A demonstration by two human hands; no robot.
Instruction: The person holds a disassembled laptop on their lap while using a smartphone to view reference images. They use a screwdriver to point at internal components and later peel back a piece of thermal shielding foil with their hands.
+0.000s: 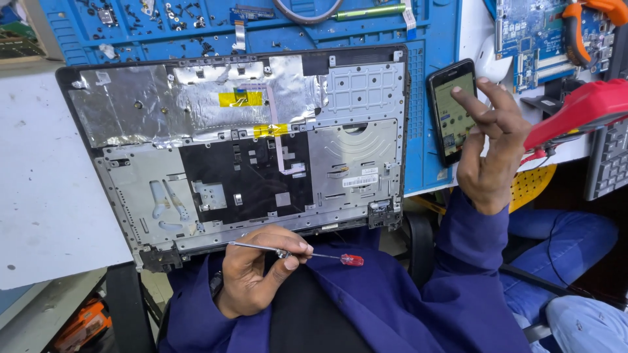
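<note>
My left hand sits low in the middle, closed around the thin metal shaft of a small screwdriver whose red handle points right. Just above it lies an opened laptop case, inside up, with foil sheets, yellow tape and a black panel. My right hand is raised at the right, fingers spread, with the fingertips at the lit screen of a black smartphone lying by the case's right edge. This hand holds nothing.
A blue work mat with several loose screws lies behind the case. A circuit board, orange-handled pliers, a red tool and a keyboard crowd the right. A white tabletop is at left.
</note>
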